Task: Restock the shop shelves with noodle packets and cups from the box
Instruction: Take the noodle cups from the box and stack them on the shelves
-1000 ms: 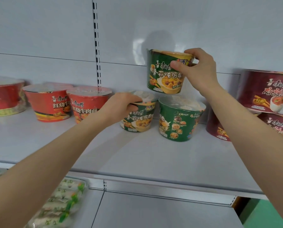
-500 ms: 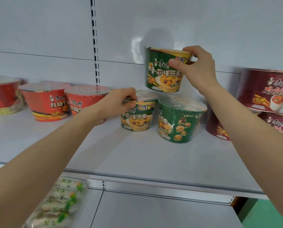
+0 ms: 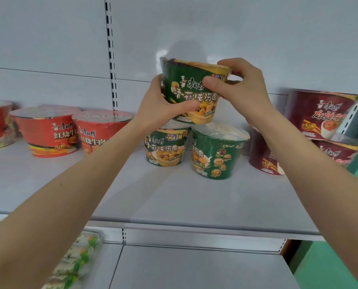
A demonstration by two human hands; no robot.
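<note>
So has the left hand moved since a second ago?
Yes. The left hand left the lower green noodle cup and rose to grip the raised green cup.

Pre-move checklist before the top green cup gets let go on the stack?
1. Grip: left hand and right hand both on the held green cup: ok.
2. Support: two green cups, left and right, stand side by side below: ok.
3. Held cup seated on both lids: cannot tell, hands hide the contact.
4. Held cup level: not ok, tilted.
5. Label facing out: ok.
6. Neighbours clear: red cup and dark red cup stand apart: ok.
</note>
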